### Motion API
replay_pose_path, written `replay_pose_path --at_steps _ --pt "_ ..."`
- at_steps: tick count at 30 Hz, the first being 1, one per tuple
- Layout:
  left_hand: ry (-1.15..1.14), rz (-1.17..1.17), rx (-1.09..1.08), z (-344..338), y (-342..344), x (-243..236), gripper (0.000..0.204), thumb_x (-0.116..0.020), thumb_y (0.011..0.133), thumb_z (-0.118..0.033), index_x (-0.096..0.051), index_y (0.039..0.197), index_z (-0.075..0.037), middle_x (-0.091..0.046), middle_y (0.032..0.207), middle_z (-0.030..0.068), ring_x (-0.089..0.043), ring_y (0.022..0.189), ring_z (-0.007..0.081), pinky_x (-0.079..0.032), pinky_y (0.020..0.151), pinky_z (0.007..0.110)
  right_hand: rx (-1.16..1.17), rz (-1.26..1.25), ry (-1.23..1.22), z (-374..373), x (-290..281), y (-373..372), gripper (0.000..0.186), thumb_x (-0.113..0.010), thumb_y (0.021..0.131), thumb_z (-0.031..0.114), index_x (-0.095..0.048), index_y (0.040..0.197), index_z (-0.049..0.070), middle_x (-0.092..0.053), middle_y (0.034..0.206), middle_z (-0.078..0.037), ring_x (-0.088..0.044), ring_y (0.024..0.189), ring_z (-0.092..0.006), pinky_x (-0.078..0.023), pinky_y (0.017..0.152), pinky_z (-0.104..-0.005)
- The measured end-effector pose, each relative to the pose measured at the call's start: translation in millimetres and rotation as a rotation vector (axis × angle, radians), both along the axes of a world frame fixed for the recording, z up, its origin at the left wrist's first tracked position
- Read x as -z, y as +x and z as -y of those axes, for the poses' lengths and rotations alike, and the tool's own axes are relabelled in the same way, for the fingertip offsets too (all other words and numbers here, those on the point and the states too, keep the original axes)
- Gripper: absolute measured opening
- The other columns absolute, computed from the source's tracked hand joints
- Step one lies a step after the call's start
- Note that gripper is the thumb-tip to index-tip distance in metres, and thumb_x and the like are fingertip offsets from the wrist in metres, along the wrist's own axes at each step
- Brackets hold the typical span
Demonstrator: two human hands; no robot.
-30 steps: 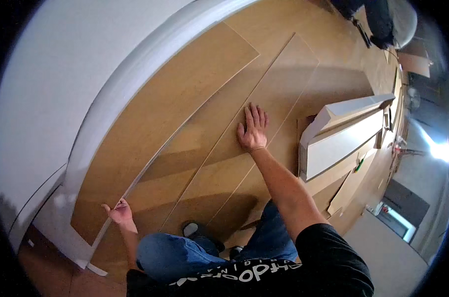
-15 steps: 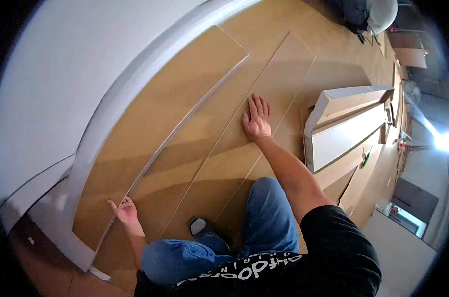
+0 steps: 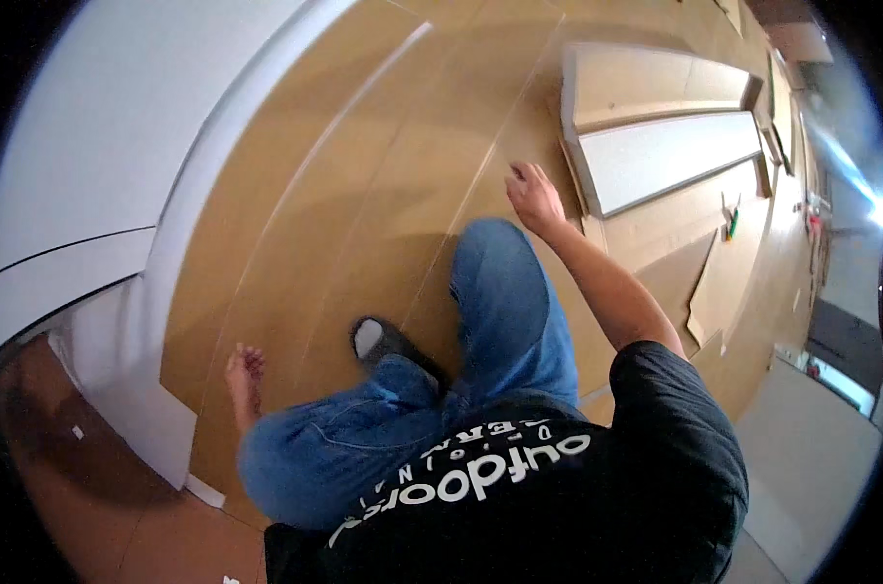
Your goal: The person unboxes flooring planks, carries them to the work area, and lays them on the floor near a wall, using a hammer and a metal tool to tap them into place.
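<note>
Long brown wood-look floorboards [image 3: 364, 204] lie side by side beneath me, with pale seams between them. My left hand [image 3: 246, 372] is by the left seam, close to my knee. Its fingers are loosely bent, slightly blurred, and hold nothing that I can see. To the right, my right hand [image 3: 536, 198] hovers over the boards near an open carton, its fingers half curled and a small gap between thumb and fingers. Nothing shows in that hand. Whether the left hand touches the board I cannot tell.
The open cardboard carton [image 3: 670, 161] holds a white-faced panel, right of my right hand. Beyond it lie a torn cardboard sheet [image 3: 656, 282] and a green-handled tool [image 3: 734, 222]. A white wall base [image 3: 183, 219] borders the boards on the left; reddish tiles [image 3: 91, 487] lie lower left.
My right hand has lifted off the boards and its fingers have curled. My left hand has let go of the board edge. The view has shifted, and the left seam looks thinner.
</note>
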State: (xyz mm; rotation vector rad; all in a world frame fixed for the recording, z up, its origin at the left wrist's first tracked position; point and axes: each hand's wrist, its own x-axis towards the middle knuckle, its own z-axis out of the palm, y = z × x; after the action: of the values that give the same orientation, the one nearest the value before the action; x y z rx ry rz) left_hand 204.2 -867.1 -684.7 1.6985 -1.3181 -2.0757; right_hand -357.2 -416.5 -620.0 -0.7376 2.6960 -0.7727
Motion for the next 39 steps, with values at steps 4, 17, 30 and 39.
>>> replay_pose_path --at_steps 4,17,30,39 --pt "-0.140 0.543 0.716 -84 57 66 0.043 -0.068 0.100 -0.045 -0.065 0.103 -0.002 -0.069 0.093 0.0105 -0.064 0.081 0.0227 -0.054 0.077 0.035 0.215 0.113 0.222 -175 1 118 0.028 -0.065 0.097 0.025 -0.061 0.112 0.002 -0.065 0.100 -0.021 -0.064 0.098 -0.0385 -0.051 0.087 -0.0490" --pt "-0.009 0.408 0.354 -205 57 0 0.053 -0.061 0.101 -0.051 -0.060 0.118 -0.001 -0.065 0.109 0.0158 -0.062 0.096 0.0274 -0.053 0.086 0.040 0.073 0.368 0.490 -247 53 260 0.032 -0.054 0.100 0.029 -0.052 0.117 0.003 -0.066 0.120 -0.022 -0.067 0.109 -0.0415 -0.054 0.092 -0.0516" --pt "-0.111 0.179 0.235 -168 7 -38 0.065 -0.054 0.102 -0.056 -0.056 0.133 0.001 -0.061 0.126 0.0211 -0.060 0.111 0.0320 -0.051 0.095 0.045 0.162 0.214 0.626 -212 -26 109 0.041 -0.056 0.094 0.031 -0.068 0.122 0.003 -0.071 0.119 -0.023 -0.065 0.118 -0.0421 -0.053 0.101 -0.0487" --pt "-0.409 -0.081 0.080 -25 -32 -139 0.074 -0.049 0.103 -0.060 -0.053 0.143 0.002 -0.058 0.137 0.0247 -0.059 0.121 0.0353 -0.050 0.101 0.048 0.729 0.835 -0.421 27 29 -41 0.064 -0.072 0.090 0.054 -0.062 0.123 0.000 -0.063 0.085 -0.012 -0.066 0.075 -0.0263 -0.048 0.064 -0.0460"
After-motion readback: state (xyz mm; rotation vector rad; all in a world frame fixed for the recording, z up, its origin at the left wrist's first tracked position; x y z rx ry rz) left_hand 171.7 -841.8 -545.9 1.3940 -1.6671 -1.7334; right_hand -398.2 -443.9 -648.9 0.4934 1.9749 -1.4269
